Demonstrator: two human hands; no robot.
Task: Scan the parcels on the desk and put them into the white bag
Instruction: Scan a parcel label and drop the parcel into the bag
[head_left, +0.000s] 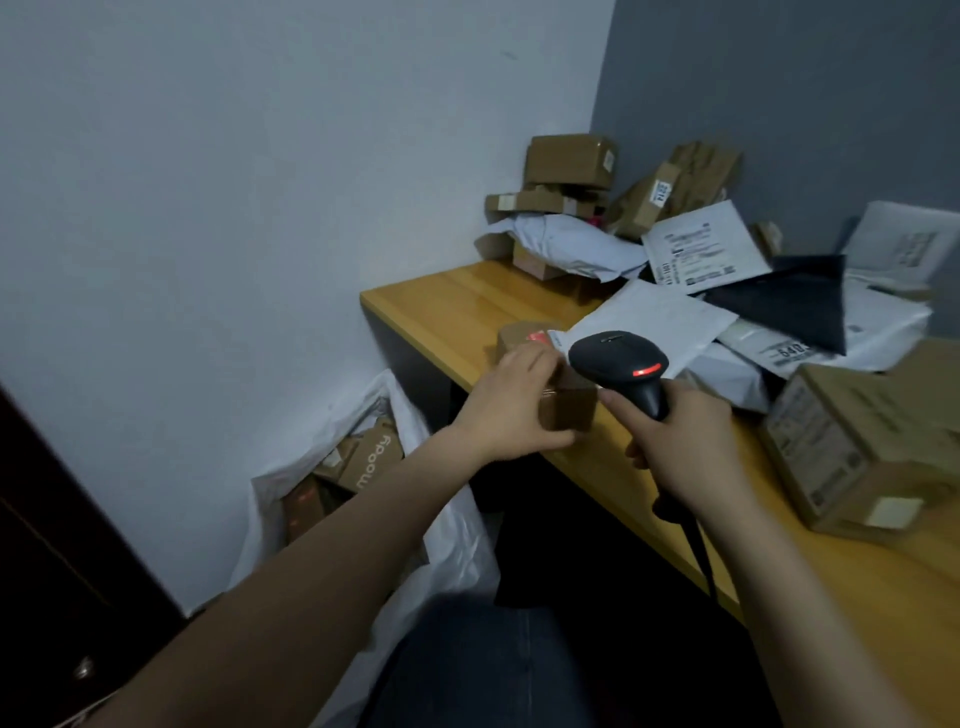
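**Desk:** What does the left hand (511, 415) hold?

**Photographer:** A small brown parcel (569, 408), at the front edge of the wooden desk (447, 301). The fingers (535, 364) lie close together, curled over its top. The thumb runs along its near lower edge, so the box is pinched between them. Whether it rests on the wood or is lifted clear cannot be told.

**Desk:** And the right hand (685, 452)?

**Photographer:** It grips a black scanner (615, 358), fingers wrapped round the handle and the forefinger stretched along the front of the grip. The scanner's head hangs just beside the left fingertips, over the parcel, with a red bar lit on it. A red glow (537, 336) falls on the parcel's top, just beyond those fingertips. A dark cable (698, 551) trails from under the right palm.

**Desk:** Where is the white bag (452, 535)?

**Photographer:** On the floor against the wall, open, below the left wrist. It holds brown boxes, one printed "moody" (371, 460).

**Desk:** The other parcels?

**Photographer:** White mailers (649, 322) and a dark mailer (795, 301) are heaped beyond the right knuckles. A large carton (857, 457) sits near the right hand's outer side. Stacked brown boxes (569, 161) fill the far corner, well apart from both hands.
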